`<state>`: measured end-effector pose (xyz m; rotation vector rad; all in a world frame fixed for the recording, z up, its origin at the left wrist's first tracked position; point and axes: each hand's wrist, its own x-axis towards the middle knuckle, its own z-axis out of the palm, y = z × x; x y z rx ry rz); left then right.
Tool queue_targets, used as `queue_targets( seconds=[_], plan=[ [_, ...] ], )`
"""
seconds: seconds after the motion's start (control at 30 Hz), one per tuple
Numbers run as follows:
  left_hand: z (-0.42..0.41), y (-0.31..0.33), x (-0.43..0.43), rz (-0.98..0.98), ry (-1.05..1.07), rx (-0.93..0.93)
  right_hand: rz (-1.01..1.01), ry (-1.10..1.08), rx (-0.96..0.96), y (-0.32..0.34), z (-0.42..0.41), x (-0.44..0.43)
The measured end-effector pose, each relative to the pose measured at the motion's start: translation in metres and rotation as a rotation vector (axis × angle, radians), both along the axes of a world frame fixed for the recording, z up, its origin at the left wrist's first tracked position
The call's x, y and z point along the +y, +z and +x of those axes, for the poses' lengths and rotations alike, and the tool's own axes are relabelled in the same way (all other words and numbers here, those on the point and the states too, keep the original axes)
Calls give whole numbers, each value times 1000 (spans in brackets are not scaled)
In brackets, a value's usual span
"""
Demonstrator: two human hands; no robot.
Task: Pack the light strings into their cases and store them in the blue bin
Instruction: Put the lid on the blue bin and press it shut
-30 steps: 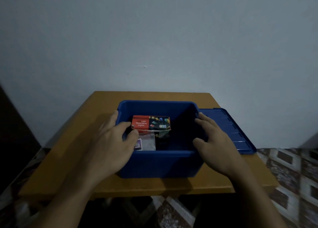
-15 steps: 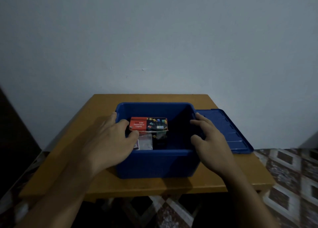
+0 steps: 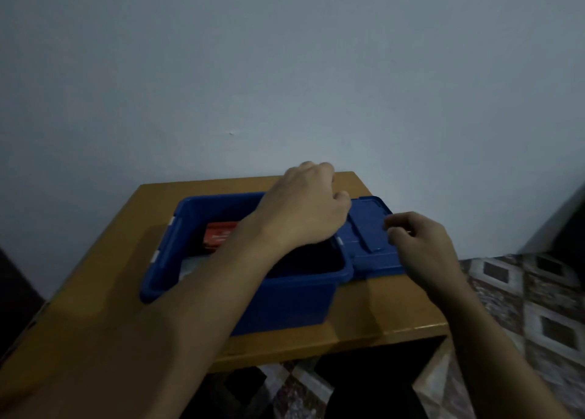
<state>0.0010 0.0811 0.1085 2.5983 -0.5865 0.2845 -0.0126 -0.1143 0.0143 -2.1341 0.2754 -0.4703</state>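
— Seen at the fingers (image 3: 397, 225)?
— Curled on the right hand (image 3: 424, 244), pinching the blue lid (image 3: 368, 225); bent out of sight on the left hand (image 3: 304, 206), stretched across the blue bin (image 3: 247, 281), grip impossible to tell.
— And inside?
— Holding a red light-string case (image 3: 218, 235) at the left end, partly hidden by the forearm. Standing uncovered on a wooden table (image 3: 95, 260), lid flat against the right rim.

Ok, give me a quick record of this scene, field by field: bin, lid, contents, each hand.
bin: blue bin open, on the wooden table
lid: blue lid off, lying on the table right of the bin
contents: red LED light box, only partly in view
left hand: reaches across the bin to the lid's far corner; grip unclear
right hand: fingers curled on the lid's near right part
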Motion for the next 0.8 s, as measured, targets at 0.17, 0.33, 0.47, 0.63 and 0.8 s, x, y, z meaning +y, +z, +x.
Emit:
queue_targets(
  seconds=[0.17,0.33,0.47,0.63,0.8],
  plan=[
    [36,-12,-67,139,-108,188,-9,-166,112,-18,12,-55],
    [63,-35,-114,569,-122,452,-134,-204,273,-39,28,-77],
    [67,-45,-128,781,-190,637,-153,-207,396,-48,38,-84],
    [66,-50,-128,832,-234,740,-162,-222,423,-56,43,-88],
    [61,-49,-128,675,-218,789,-130,-251,428,-58,43,-87]
  ],
)
